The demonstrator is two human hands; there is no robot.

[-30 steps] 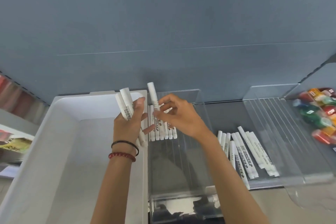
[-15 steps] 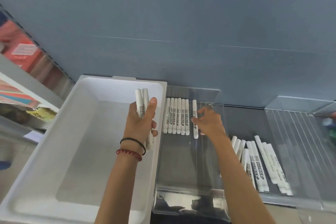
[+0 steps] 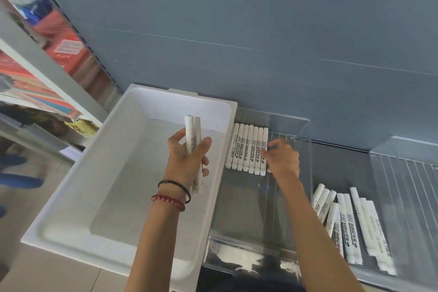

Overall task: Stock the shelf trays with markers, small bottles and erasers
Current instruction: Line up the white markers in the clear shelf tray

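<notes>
My left hand (image 3: 189,161) grips a small bunch of white markers (image 3: 192,135) upright above the white bin (image 3: 118,173). My right hand (image 3: 282,159) reaches into the clear shelf tray (image 3: 246,211). Its fingertips rest on the rightmost white marker (image 3: 264,140) of a neat row of several markers (image 3: 244,149) lying side by side at the tray's back left. The thumb and fingers pinch that marker's lower half, which lies flush against the row. Several more white markers (image 3: 350,223) lie loose on the grey shelf right of the tray.
A second ribbed clear tray (image 3: 405,187) sits at the far right. The blue-grey back wall (image 3: 260,42) closes off the shelf. At the left stands another shelving unit with red boxes (image 3: 64,52) and packets. Tiled floor shows below the bin.
My right hand has carried one marker from beside the left hand into the tray and slid it left against the row. The left hand's bunch stays over the bin. The view has shifted left.
</notes>
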